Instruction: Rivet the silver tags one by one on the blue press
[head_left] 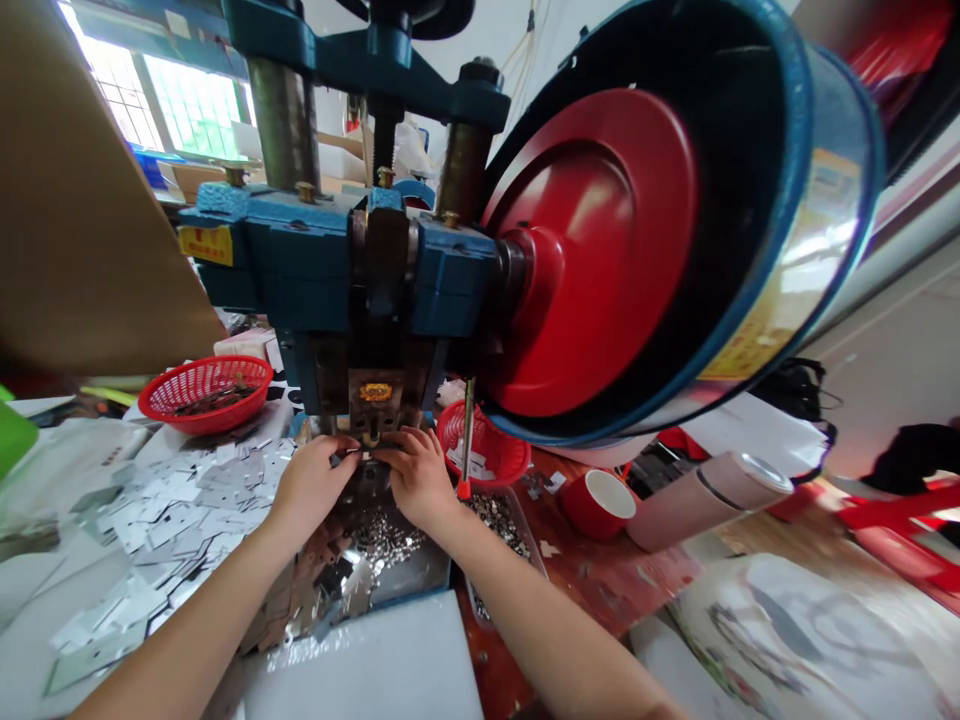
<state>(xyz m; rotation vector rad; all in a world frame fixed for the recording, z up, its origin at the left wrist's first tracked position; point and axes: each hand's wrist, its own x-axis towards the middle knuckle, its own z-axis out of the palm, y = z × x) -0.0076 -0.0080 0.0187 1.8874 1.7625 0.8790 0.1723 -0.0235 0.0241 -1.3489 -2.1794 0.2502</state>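
Both hands meet at the die area of a blue press (300,270), right below its ram (376,395). My left hand (319,475) comes in from the left, thumb and fingertips pinched at a small piece too hidden to name. From the other side my right hand (420,470) reaches in, its fingers bent together at the same spot beneath the punch. Shiny small metal bits (386,540) lie scattered on the press bed just in front of the hands. Flat metal plates (172,510) are heaped to the left of my left hand.
A red basket (202,425) with dark pieces stands at left; another red basket (517,460) sits behind my right wrist. Right of the press are a red cup (598,503) and a pink bottle (709,500). The big red flywheel (592,250) overhangs the right side.
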